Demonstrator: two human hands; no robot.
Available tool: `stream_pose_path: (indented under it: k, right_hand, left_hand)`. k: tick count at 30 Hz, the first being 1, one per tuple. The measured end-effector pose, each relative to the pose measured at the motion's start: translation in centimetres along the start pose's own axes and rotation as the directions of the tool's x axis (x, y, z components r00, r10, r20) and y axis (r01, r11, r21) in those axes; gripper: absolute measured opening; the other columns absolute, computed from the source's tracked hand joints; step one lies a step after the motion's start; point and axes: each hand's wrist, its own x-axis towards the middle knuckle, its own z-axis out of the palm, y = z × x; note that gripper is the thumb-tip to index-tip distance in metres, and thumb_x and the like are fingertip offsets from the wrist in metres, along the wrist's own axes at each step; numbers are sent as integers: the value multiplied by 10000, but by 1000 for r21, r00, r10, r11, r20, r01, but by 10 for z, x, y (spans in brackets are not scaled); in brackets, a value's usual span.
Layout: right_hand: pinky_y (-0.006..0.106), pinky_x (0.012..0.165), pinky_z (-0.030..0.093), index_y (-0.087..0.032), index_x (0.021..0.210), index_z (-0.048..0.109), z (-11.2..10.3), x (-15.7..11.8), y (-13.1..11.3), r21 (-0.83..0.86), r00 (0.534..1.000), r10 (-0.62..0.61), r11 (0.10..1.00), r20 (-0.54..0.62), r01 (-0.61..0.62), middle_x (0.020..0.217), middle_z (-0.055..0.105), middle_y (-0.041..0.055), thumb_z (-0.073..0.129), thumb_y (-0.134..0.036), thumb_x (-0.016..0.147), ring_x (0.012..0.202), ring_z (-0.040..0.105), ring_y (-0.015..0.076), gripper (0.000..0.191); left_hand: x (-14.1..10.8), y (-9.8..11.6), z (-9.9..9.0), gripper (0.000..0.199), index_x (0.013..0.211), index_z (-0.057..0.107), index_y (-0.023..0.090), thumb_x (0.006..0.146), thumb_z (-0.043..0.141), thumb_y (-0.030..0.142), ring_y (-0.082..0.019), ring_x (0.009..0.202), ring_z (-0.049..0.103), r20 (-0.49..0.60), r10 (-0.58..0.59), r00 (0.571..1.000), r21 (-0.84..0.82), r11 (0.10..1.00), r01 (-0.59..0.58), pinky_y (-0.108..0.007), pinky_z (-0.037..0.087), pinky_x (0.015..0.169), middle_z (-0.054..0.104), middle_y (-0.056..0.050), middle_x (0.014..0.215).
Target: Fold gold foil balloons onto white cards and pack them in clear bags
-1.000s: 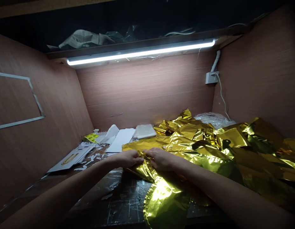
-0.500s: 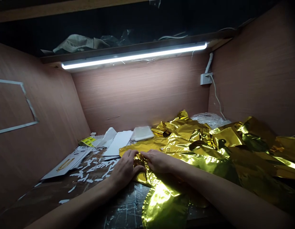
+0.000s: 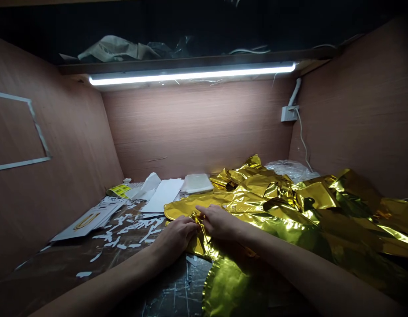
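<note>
The foil (image 3: 201,243) in the grip looks like thin metallic plastic, mirror-glossy and creased; the heap (image 3: 286,224) to its right has the same finish. Left of the grip lie smooth, matt paper cards (image 3: 87,223). Beyond it, a clear plastic sheet (image 3: 291,169) is crinkled and shiny, the wall (image 3: 191,127) matt, grained wood. Below, the tabletop (image 3: 172,293) looks scratched, faintly glossy.

A lit tube lamp (image 3: 191,75) runs under a shelf (image 3: 204,60) bearing crumpled wrapping (image 3: 111,48). A white socket box (image 3: 289,114) sits near the right rear corner, its cord (image 3: 302,136) trailing toward clear plastic (image 3: 290,169). At left, white scraps (image 3: 121,246) lie beside cards (image 3: 70,231) (the top one shows a golden loop), near yellow labels (image 3: 120,190).
</note>
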Motion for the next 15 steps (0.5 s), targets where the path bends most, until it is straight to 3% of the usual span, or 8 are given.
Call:
stream_pose_path:
  k: [4,9,12,15]
  right_hand:
    - [356,843,482,-103,1433,537,-3,-1,-7,20,989,150,988,-6,-150,1054,721,143,629,-269,850,952,635,273,613]
    - [312,772,472,-87,1313,651,-8,-1,-13,116,951,309,944,14,-309,992,731,121,704,-219,760,889,634,243,570]
    - [259,635,402,-116,1051,750,-11,1,-14,209,932,359,909,44,-360,769,694,37,714,-201,730,711,584,170,334]
    - [242,550,294,-129,771,741,-12,3,-16,247,934,350,902,66,-355,612,600,-11,669,-187,760,596,486,114,93]
  left_hand:
    - [0,3,-1,300,1064,775,190,1004,482,172,-218,880,695,43,-16,999,-2,1000,17,-318,541,793,758,-90,1019]
    - [0,6,-6,405,1126,757,204,934,435,52,-205,927,702,66,21,998,-32,999,-18,-309,559,846,739,-93,1091]
    - [1,6,-6,413,1089,753,184,893,435,7,-211,962,700,125,32,992,-29,999,-29,-325,559,891,730,-100,1115]
    - [1,7,-9,380,1085,730,161,886,451,-5,-218,1000,695,192,46,980,-12,999,-44,-335,549,932,718,-112,1155]
